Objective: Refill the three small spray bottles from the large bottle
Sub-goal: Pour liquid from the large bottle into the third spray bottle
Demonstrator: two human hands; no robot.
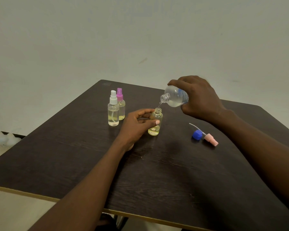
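While the right hand (198, 99) grips the tilted large bottle (175, 98) at centre right, its mouth sits just above the open small bottle (155, 121). The left hand (137, 125) holds that clear, round, upright bottle on the dark wood-grain table (73, 155).

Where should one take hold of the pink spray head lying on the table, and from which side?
Probably pinch the pink spray head across its thick body from above, fingers on its two long sides. It lies flat on the table; its tube is thin, and the blue cap crowds that end.
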